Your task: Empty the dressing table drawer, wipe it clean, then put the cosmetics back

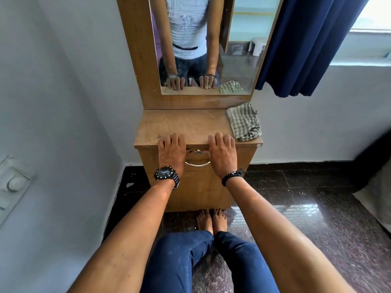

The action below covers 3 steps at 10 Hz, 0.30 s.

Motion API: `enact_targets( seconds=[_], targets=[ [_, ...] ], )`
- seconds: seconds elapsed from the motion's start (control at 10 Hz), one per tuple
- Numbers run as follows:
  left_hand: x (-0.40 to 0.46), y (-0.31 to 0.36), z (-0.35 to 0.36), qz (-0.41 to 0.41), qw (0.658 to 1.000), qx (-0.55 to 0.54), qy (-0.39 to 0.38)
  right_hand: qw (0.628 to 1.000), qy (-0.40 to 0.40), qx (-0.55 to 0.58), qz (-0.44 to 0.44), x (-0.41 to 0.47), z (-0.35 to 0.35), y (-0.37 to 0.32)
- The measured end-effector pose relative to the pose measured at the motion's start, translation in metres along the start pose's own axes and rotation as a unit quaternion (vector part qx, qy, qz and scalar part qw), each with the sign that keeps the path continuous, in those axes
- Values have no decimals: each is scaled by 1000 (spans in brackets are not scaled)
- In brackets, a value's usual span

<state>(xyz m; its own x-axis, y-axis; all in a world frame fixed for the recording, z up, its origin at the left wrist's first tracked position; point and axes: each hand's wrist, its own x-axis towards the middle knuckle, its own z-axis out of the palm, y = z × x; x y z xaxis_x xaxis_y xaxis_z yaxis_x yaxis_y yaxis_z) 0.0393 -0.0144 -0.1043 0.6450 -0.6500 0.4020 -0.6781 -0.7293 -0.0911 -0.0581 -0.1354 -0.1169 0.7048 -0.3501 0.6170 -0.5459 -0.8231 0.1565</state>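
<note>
Both hands lie flat on the near edge of the wooden counter (186, 123): left hand (171, 151) near the left side, right hand (222, 153) just right of centre, fingers straight, each grip open and holding nothing. The drawer (197, 160) sits closed directly below them, its metal handle (197, 164) and small lock (198, 152) showing between the two hands. A checked cloth (244, 122) lies crumpled at the counter's far right corner, below the mirror (237, 60).

green-checked cloth (244, 122), navy curtain (306, 45)
</note>
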Motion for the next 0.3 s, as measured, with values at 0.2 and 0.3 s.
enact_targets(
  seconds=[0.2,0.3],
  targets=[
    [-45,19,-26,25,995,-90,-47,993,-53,104,-2,-44,-29,3],
    [-86,41,-41,96,988,-84,-82,987,-112,118,12,-85,-47,12]
  ],
)
